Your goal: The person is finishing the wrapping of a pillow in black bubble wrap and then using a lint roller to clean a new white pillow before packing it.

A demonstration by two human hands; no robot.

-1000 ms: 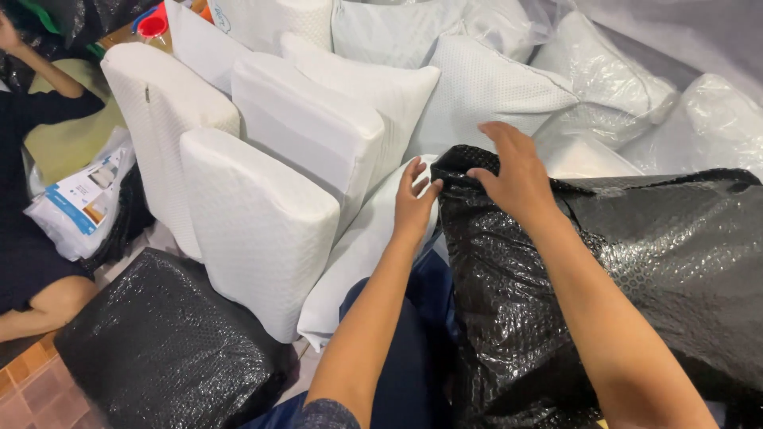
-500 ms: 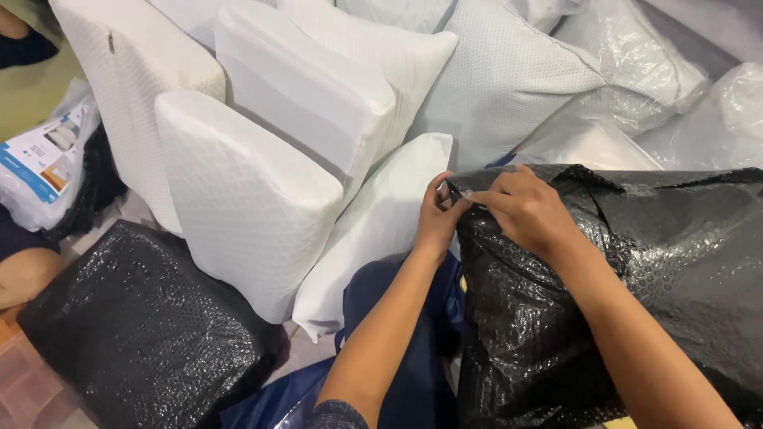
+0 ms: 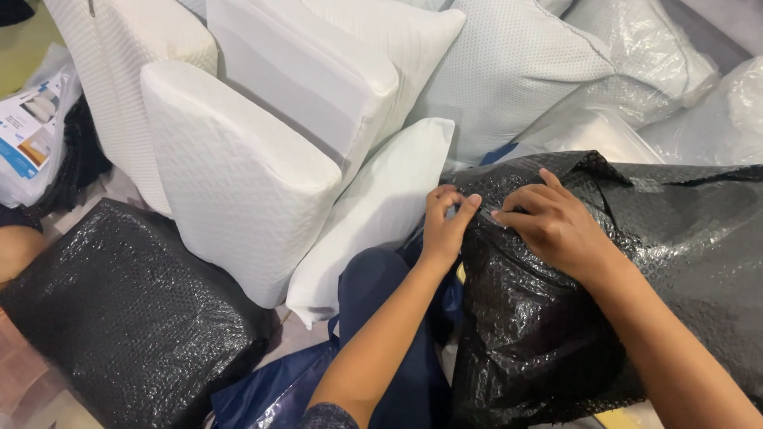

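Both hands pinching the black bubble-wrap parcel (image 3: 604, 294) at its top left corner.
Left hand (image 3: 443, 224) and right hand (image 3: 552, 226) closed on the wrap edge, possibly a seam; parcel beside a white pillow (image 3: 373, 214), another black parcel (image 3: 127, 318) lower left.

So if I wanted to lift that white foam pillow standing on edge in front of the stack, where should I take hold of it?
Probably by the upper rounded edge of the white foam pillow, coming from above and the near side. It stands tilted on its long edge with that top exposed, while other pillows press against its back and a black bubble-wrapped parcel blocks its lower corner.
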